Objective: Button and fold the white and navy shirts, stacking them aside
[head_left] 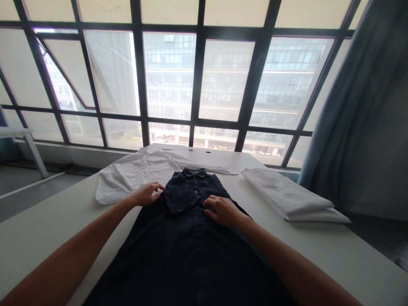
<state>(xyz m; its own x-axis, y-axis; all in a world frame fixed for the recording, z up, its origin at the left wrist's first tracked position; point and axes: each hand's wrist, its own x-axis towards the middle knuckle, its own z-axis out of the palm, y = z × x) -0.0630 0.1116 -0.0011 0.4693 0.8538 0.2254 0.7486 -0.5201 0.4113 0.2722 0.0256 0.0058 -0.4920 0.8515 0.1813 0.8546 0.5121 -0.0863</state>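
Note:
A dark navy buttoned shirt (194,250) lies front up on the white table (41,238), its collar at the far end. One sleeve (181,196) is folded over the chest. At the shirt's left edge, beside that folded sleeve, is my left hand (148,194), with thumb and fingers apart and nothing seen between them. My right hand (223,210) rests on the right side of the chest, its fingers curled toward the cloth near the button line. Whether those fingertips pinch any fabric is too small to tell.
A crumpled white garment (127,176) lies at the back left of the table. Folded white cloth (290,193) is stacked at the right. Behind stand large framed windows, with a blue-grey curtain (347,114) at the right and another white table (19,132) at the far left.

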